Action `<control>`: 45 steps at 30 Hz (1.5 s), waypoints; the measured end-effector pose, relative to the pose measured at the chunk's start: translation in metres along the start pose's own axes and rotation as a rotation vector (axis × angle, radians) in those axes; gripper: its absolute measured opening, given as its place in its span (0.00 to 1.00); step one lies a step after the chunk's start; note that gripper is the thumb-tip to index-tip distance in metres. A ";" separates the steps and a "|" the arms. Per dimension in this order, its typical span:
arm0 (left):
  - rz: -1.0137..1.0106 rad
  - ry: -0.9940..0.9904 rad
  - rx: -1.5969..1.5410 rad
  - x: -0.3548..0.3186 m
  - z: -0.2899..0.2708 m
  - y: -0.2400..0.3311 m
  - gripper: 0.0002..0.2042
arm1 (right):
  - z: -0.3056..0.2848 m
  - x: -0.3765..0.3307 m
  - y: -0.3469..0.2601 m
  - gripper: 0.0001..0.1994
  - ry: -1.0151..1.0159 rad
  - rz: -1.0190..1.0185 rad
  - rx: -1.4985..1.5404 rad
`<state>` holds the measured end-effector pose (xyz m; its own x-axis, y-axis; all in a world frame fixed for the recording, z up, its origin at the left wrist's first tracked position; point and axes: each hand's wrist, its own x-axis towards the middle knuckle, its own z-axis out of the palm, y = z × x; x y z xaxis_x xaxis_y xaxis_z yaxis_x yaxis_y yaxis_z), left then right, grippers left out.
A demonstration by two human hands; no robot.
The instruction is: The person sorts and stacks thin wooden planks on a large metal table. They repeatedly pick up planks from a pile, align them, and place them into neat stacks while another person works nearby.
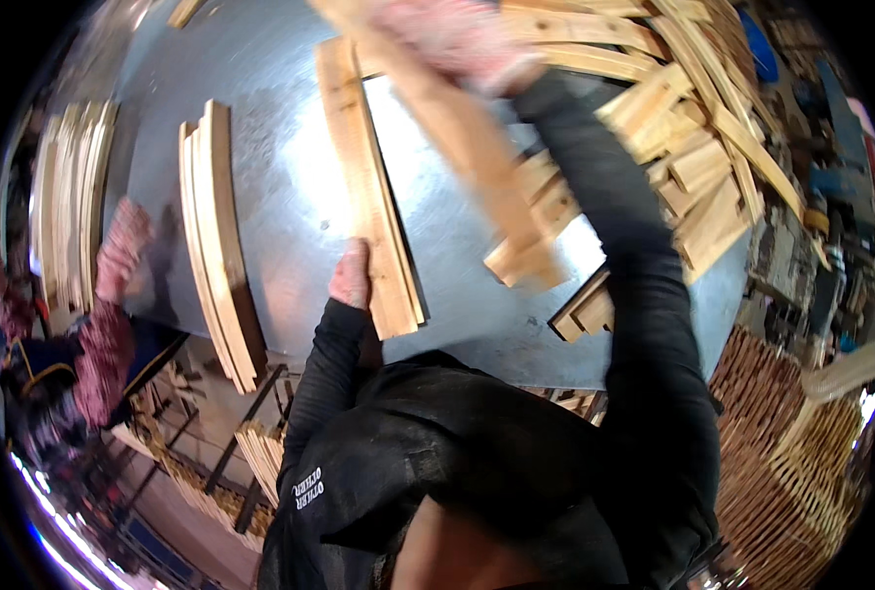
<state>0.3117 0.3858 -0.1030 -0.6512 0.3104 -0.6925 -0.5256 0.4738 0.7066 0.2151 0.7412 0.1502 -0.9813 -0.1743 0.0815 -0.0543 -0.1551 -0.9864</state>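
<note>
My left hand (352, 275), in a reddish knit glove, grips the near end of a pale wooden board (363, 187). Its thumb shows at the board's left edge; the other fingers are hidden. A second strip's edge shows along that board's right side. My right hand (462, 39), gloved alike and smeared by motion, is stretched toward the far side of the metal table (280, 285). It is closed on another wooden board (457, 118), also blurred, which slants down toward me over the tabletop. Shorter wooden pieces (585, 305) lie under and beside this board's near end.
A stack of boards (216, 236) lies left of my left hand, its near end past the table edge. Farther left, another person's gloved hand (124, 246) is beside a bundle of strips (73, 197). Loose wood (693, 147) is heaped at right. Stacked slats (782, 442) stand lower right.
</note>
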 end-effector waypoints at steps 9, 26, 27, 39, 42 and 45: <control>0.064 -0.050 -0.312 -0.015 0.033 0.035 0.34 | 0.028 -0.027 0.201 0.41 1.037 0.116 -1.665; 0.149 -0.029 -0.410 -0.011 0.080 0.059 0.24 | 0.047 -0.166 0.159 0.52 1.292 0.683 -0.624; 0.260 -0.067 -0.391 -0.009 0.083 0.055 0.24 | 0.065 -0.171 0.173 0.50 1.161 0.638 -0.803; 0.083 -0.120 -0.488 0.006 0.012 0.039 0.29 | 0.135 -0.116 0.223 0.45 0.516 0.342 0.234; 0.052 0.186 -0.258 -0.009 -0.007 0.034 0.30 | 0.146 -0.106 0.188 0.49 0.466 0.448 -0.187; 0.057 0.000 -0.692 -0.013 -0.002 0.040 0.31 | 0.167 -0.099 0.211 0.47 0.444 0.609 -0.601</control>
<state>0.2979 0.3988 -0.0648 -0.6880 0.3194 -0.6517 -0.7190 -0.1778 0.6719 0.3321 0.5632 -0.0417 -0.8460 0.3428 -0.4084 0.5231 0.3862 -0.7597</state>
